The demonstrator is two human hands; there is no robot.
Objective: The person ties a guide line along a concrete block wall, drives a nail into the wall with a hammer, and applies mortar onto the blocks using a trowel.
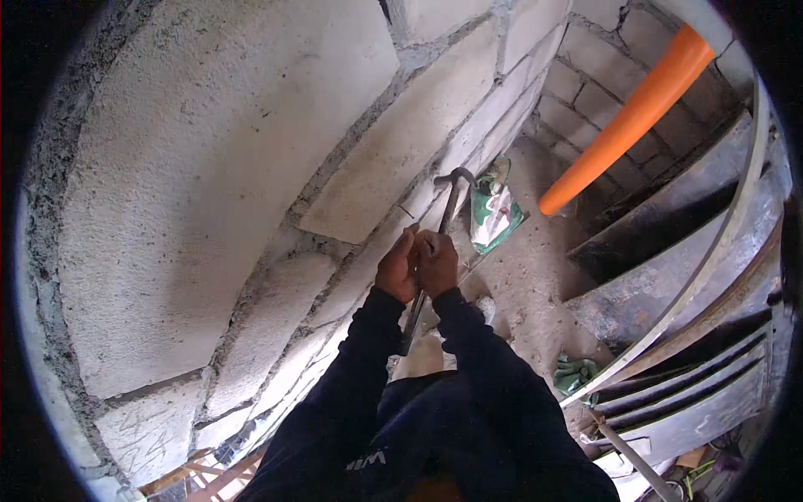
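Observation:
A claw hammer (452,198) points away from me, its metal head beside the block wall and its handle running back below my hands. My right hand (437,262) is closed round the hammer's handle. Right beside it, touching, my left hand (398,266) has its fingers pressed together near the wall; what they hold, if anything, is too small to make out. A thin dark nail-like piece (407,212) shows at the wall just beyond my left fingertips.
The block wall (368,188) rises on the left. A green and white bag (492,216) lies on the floor beyond the hammer. An orange pipe (629,121) slants at the upper right. Metal panels (661,280), a curved strip (711,268) and a green cloth (575,374) are at the right.

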